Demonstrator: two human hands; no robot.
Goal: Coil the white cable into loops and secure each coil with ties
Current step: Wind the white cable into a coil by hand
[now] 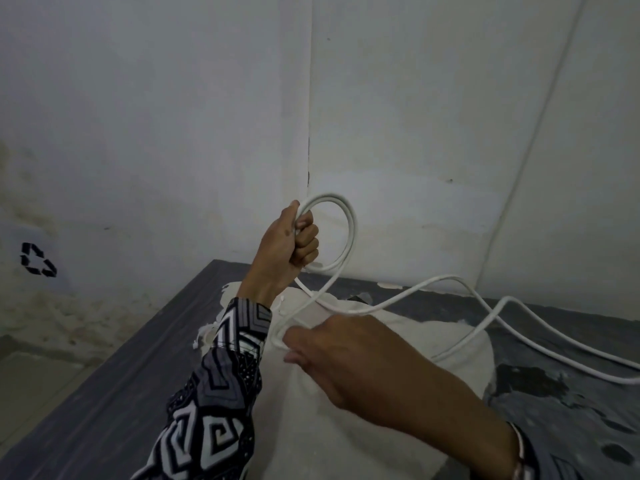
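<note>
**Operator:** Head view, the only one I have. The left hand (289, 245) is raised in a fist, fingers curled round the white cable (341, 233) where one loop closes. That loop stands upright above the fist. I count one full turn, possibly two strands lying together; the view is too soft to be sure.

**Supervisor:** And the right hand?

**Operator:** The right hand (349, 358) sits lower, over a pale cloth (398, 344) spread on the dark table (145, 344). Its fingertips pinch the cable at a small bend just below the patterned sleeve (221, 382). From there the slack runs right, across the cloth and off the frame edge.

**Supervisor:** Step in hand?

**Operator:** I judge coiling, early stage. Most of the cable remains loose.

**Supervisor:** Next move?

**Operator:** Carry the pinched length up to the fist, match the first loop's size, and let the left fingers open briefly to accept it without dropping the turn held. Small white pieces (204, 336) near the sleeve may be ties; I cannot confirm.
</note>
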